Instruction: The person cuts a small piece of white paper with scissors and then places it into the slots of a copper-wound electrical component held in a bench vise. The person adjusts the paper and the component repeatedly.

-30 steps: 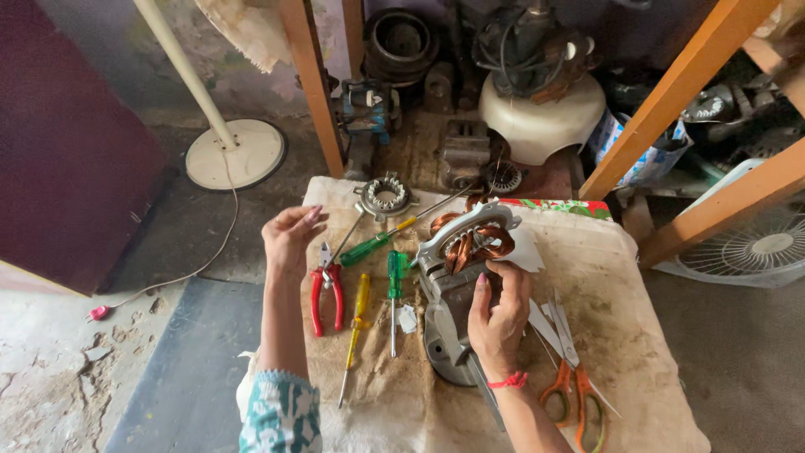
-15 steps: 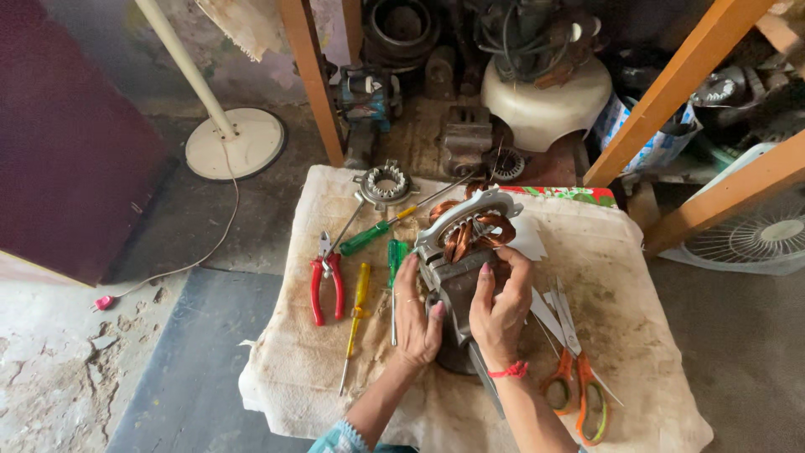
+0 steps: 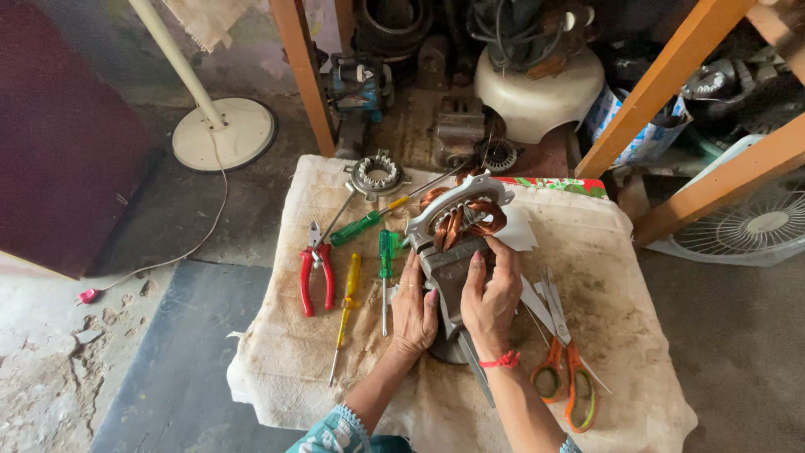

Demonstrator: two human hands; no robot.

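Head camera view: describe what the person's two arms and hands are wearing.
The left hand and forearm are bare down to a teal patterned sleeve with a scalloped pale edge. The right hand is bare, with a red thread band around the wrist. No gloves are worn.

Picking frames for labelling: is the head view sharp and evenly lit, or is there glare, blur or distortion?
Head view: soft, even daylight, no glare; both hands, left and right, and the grey metal motor with copper windings look sharp; red-handled pliers cast faint shadows; the cluttered shelf behind is dim; orange wooden beams splay outward, suggesting wide-angle distortion.
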